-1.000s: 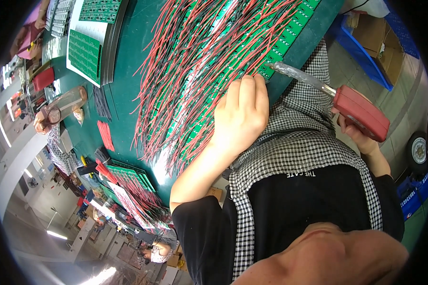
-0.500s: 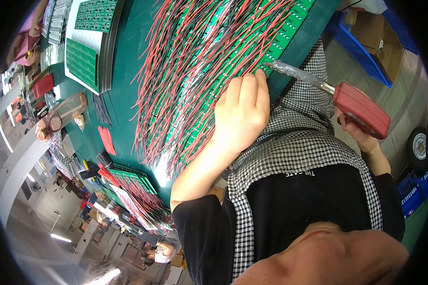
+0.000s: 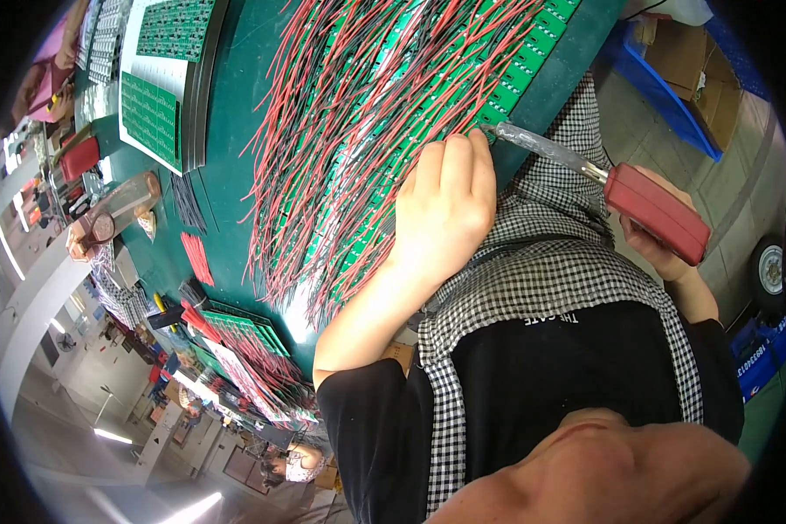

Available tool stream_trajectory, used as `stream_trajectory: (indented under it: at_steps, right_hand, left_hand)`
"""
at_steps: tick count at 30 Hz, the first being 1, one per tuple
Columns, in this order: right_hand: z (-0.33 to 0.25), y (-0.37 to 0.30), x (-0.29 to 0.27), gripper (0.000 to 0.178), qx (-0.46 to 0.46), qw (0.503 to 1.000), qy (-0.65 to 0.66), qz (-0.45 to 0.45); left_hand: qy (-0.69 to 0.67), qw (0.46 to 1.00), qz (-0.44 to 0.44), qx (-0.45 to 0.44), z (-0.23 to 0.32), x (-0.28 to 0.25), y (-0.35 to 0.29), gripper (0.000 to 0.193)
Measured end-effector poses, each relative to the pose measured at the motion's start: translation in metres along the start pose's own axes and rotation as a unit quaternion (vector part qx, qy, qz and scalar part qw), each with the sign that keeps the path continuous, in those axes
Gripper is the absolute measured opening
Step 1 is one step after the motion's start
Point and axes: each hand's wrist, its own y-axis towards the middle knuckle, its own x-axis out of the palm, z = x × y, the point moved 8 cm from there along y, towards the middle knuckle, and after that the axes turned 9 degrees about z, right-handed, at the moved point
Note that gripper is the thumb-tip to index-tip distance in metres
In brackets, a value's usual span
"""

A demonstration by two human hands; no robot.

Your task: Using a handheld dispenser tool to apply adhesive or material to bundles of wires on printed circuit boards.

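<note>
A: Head view: the left hand (image 3: 441, 210) lay flat, fingers together, pinning red and black wires (image 3: 349, 131) onto the green boards (image 3: 533, 52) beneath it.

B: And the right hand (image 3: 664, 253) gripped the red soldering iron (image 3: 657, 212), its tip just beside those fingertips, presumably steadying a joint.

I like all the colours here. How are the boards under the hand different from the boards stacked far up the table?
The boards under the left hand are buried in red and black wires; the stacked boards are bare. The wired boards lie spread along the table edge; the bare ones sit piled on white sheets. Both are green.
</note>
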Motion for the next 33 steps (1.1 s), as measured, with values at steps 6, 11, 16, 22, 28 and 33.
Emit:
stream_trajectory:
  at_steps: [6, 11, 16, 22, 28, 33]
  right_hand:
    - [0.011, -0.009, -0.001, 0.065, 0.125, 0.976, 0.173, 0.045]
    - [0.019, -0.009, 0.005, 0.064, 0.109, 0.966, 0.23, 0.04]
    - [0.022, -0.017, -0.002, 0.064, 0.126, 0.977, 0.164, 0.052]
    - [0.029, -0.015, -0.006, 0.055, 0.124, 0.977, 0.159, 0.065]
    - [0.019, -0.007, 0.002, 0.054, 0.127, 0.962, 0.242, 0.022]
    - [0.014, -0.003, -0.003, 0.061, 0.124, 0.975, 0.173, 0.056]
  left_hand:
    - [-0.009, 1.0, -0.006, -0.004, 0.002, -0.001, 0.003, 0.026]
    - [-0.002, 0.999, -0.028, -0.04, -0.001, 0.001, -0.003, 0.029]
    - [-0.041, 0.997, 0.046, -0.049, -0.003, -0.01, 0.006, 0.026]
    - [-0.009, 1.0, 0.025, -0.011, -0.001, 0.001, 0.015, 0.023]
    - [-0.011, 0.999, 0.03, -0.007, 0.0, 0.002, 0.012, 0.024]
    - [-0.008, 0.999, 0.028, -0.015, 0.0, 0.002, 0.012, 0.024]
